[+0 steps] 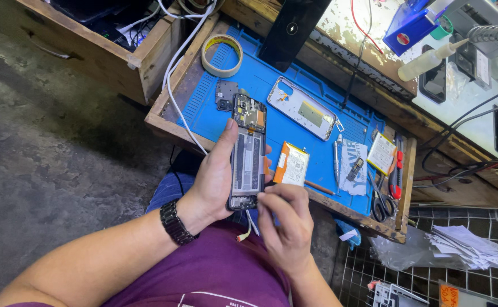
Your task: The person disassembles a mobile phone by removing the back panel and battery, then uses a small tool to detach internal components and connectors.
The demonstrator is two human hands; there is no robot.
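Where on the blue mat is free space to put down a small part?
The blue mat is bare between the tape roll and the left hand, also between the silver phone frame and orange battery. The right end near the scissors is crowded.

Purple shirt, black wristwatch [175, 223] on the left wrist, blue trousers
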